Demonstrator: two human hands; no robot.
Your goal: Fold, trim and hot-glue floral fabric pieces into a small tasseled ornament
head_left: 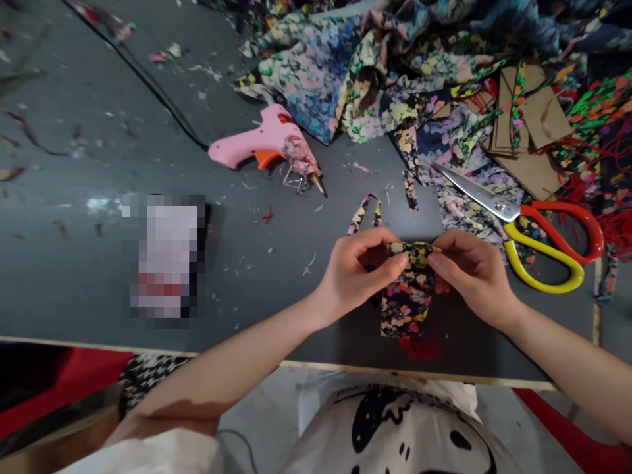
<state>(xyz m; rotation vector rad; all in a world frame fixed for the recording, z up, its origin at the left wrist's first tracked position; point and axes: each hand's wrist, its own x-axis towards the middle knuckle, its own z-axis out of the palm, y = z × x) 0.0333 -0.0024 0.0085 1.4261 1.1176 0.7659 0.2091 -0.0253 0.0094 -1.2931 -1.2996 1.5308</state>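
Head view: at left, a pixelated, phone-shaped object (pixel 170 257) lies on the grey tabletop (pixel 64 263). Upper left of centre rests a pink hot-glue gun (pixel 274 137). Lower right of centre, the left hand (pixel 353 273) pinches the upper left corner of a dark floral fabric piece (pixel 405 299), thumb and fingers closed on it; the right hand (pixel 474 271) likewise pinches its upper right corner. Red-and-yellow-handled scissors (pixel 503 207) lie at right, partly over floral scraps (pixel 467 205).
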